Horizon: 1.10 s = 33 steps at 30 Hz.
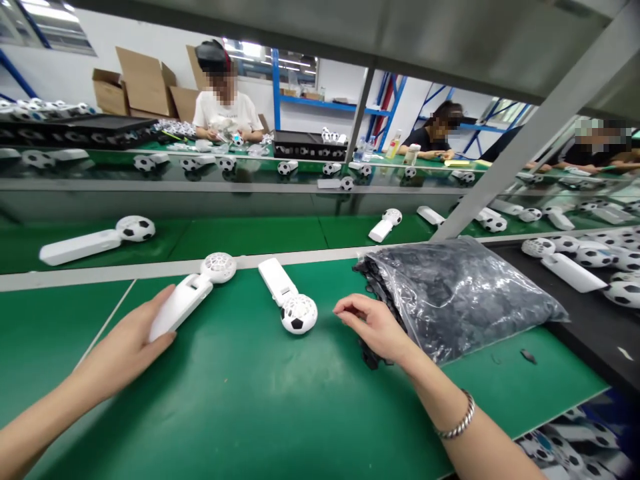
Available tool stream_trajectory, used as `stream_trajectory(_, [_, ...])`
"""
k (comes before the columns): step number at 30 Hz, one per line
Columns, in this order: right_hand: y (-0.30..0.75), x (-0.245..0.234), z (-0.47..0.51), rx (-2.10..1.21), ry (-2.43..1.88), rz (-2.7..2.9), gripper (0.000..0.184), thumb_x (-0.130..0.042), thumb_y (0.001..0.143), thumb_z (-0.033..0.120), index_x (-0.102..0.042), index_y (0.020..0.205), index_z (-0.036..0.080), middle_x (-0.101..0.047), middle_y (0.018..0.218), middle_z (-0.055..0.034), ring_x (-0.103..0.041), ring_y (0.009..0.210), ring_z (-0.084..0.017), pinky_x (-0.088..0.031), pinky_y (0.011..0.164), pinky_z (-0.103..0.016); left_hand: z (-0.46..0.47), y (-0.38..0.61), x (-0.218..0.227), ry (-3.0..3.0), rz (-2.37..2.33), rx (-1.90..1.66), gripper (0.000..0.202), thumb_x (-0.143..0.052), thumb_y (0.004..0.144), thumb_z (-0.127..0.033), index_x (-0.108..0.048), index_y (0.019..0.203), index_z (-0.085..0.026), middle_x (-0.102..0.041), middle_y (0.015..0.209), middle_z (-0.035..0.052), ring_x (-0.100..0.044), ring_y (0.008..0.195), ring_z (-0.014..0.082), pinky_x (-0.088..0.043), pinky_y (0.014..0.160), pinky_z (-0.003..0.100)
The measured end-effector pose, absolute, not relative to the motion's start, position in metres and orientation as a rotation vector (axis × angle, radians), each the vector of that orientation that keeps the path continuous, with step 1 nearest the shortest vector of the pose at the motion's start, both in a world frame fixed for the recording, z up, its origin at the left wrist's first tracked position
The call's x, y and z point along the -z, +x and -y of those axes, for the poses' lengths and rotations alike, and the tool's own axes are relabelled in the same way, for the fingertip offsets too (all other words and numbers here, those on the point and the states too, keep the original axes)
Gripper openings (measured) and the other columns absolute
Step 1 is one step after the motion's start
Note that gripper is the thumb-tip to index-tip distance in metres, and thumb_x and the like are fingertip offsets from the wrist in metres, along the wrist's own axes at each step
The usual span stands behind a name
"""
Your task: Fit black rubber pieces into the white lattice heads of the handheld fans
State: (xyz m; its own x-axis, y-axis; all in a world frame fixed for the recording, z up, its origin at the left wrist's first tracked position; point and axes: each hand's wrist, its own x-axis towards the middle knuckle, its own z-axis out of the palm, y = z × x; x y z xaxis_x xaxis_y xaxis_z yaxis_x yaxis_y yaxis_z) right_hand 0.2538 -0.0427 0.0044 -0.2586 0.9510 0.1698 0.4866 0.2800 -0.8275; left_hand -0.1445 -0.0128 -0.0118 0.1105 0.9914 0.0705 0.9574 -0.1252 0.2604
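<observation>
My left hand (131, 339) grips the white handle of a small hand-held fan (193, 293) whose round white grille head points away from me on the green bench. A second fan (290, 300), with a black-and-white football head, lies just right of it, untouched. My right hand (374, 327) hovers beside that fan with fingers curled and thumb pinched to fingertips; whether anything small is held there is hidden. It sits at the mouth of a clear plastic bag (460, 293) full of small black parts.
More football fans lie on the conveyor behind, such as one at the left (97, 240) and one at mid right (385, 225). A tray of fans (590, 263) stands at the right. Three people sit working across the line. A grey slanted frame post (525, 140) crosses the right.
</observation>
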Motion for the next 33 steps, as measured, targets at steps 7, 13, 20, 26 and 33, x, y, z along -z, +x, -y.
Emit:
stream_trajectory(7, [0.236, -0.008, 0.035, -0.682, -1.143, 2.053, 0.016, -0.054, 0.084, 0.018, -0.067, 0.090, 0.024, -0.060, 0.086, -0.0026, -0.056, 0.084, -0.016, -0.044, 0.079, -0.029, 0.045, -0.060, -0.008, 2.399, -1.553, -0.648, 0.071, -0.052, 0.076, -0.041, -0.011, 0.135, -0.036, -0.027, 0.138, 0.0047, -0.025, 0.127, 0.0285, -0.026, 0.104, 0.048])
stream_trajectory(13, [0.233, 0.000, 0.030, -0.701, -1.160, 1.938, 0.008, -0.063, 0.078, 0.018, -0.065, 0.085, 0.020, -0.063, 0.079, 0.0002, -0.056, 0.072, -0.014, -0.045, 0.069, -0.026, 0.030, 0.045, 0.008, 2.099, -1.261, -0.663, 0.080, -0.067, 0.063, -0.046, -0.031, 0.129, -0.021, -0.011, 0.143, 0.0140, -0.009, 0.131, 0.0336, -0.025, 0.103, 0.051])
stream_trajectory(20, [0.226, -0.003, 0.033, -0.808, -0.970, 1.982, 0.013, -0.058, 0.081, 0.012, -0.067, 0.085, 0.021, -0.064, 0.084, -0.0010, -0.057, 0.084, -0.014, -0.044, 0.080, -0.027, 0.005, 0.038, 0.011, 2.152, -0.827, -0.668, 0.042, -0.067, 0.062, -0.020, -0.050, 0.100, -0.023, -0.049, 0.115, 0.0039, -0.034, 0.121, 0.0219, -0.028, 0.104, 0.038])
stream_trajectory(26, [0.221, -0.004, 0.037, -0.852, -0.919, 1.992, 0.014, -0.059, 0.080, 0.009, -0.067, 0.084, 0.020, -0.062, 0.082, -0.0013, -0.056, 0.081, -0.014, -0.043, 0.079, -0.027, 0.009, 0.038, 0.006, 2.105, -0.819, -0.640, 0.033, -0.062, 0.069, -0.026, -0.051, 0.100, -0.023, -0.048, 0.115, 0.0035, -0.031, 0.124, 0.0222, -0.028, 0.103, 0.038])
stream_trajectory(33, [0.221, 0.004, 0.035, -1.094, -1.038, 1.744, 0.014, -0.067, 0.072, 0.014, -0.061, 0.085, 0.018, -0.051, 0.083, 0.0003, -0.051, 0.071, -0.011, -0.043, 0.068, -0.023, 0.009, 0.041, 0.003, 2.080, -0.869, -0.630, 0.039, -0.061, 0.068, -0.022, -0.047, 0.105, -0.022, -0.046, 0.114, 0.0042, -0.041, 0.113, 0.0218, -0.032, 0.098, 0.037])
